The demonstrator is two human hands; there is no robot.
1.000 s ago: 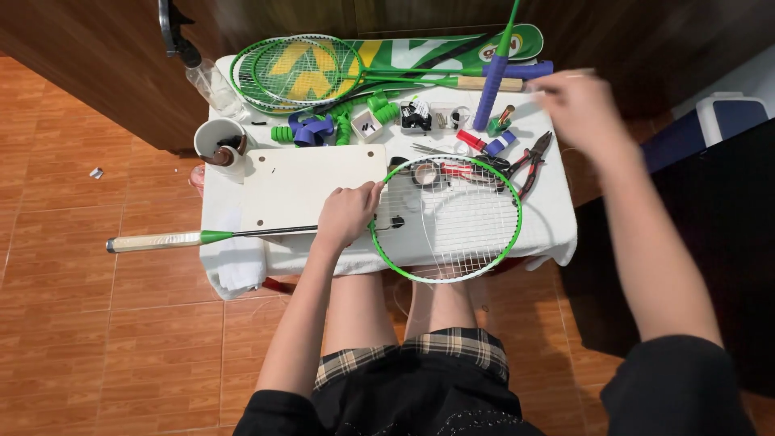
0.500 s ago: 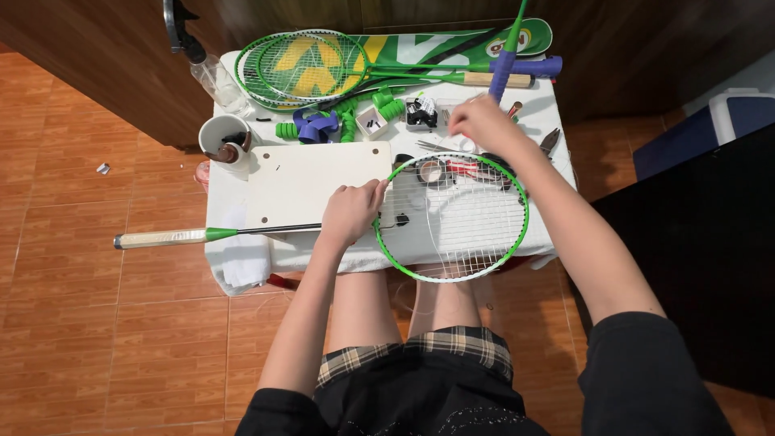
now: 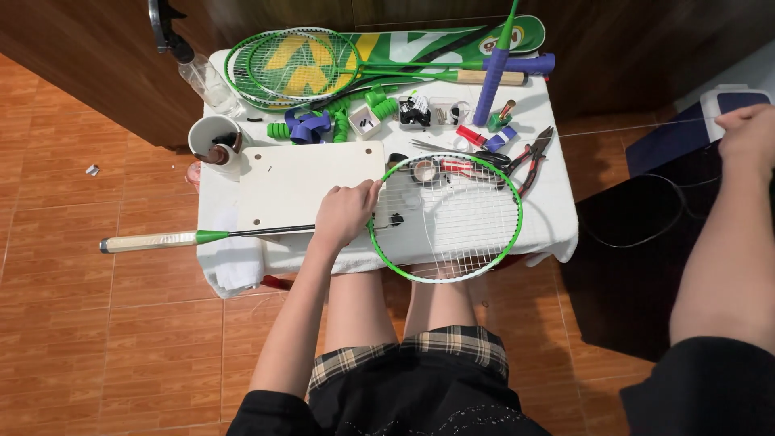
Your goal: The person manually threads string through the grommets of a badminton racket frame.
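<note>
Two hands share this job: your left hand (image 3: 345, 214) presses down on the throat of the green-framed badminton racket with the partly woven white string bed (image 3: 445, 216), fingers closed over where the thin dark shaft meets the head, while your right hand (image 3: 747, 137) is flung wide to the right, pinched shut on a thin pale racket string (image 3: 622, 129) drawn taut from the frame. The racket lies flat on the white cloth-covered table (image 3: 557, 222), its head over the near edge above your knees, its tan grip jutting left. Pull level with the frame and keep the left hand's weight steady so the head cannot twist. The red-handled pliers (image 3: 529, 157) lie just beyond the frame, the white rectangular board (image 3: 303, 178) beside your left wrist
</note>
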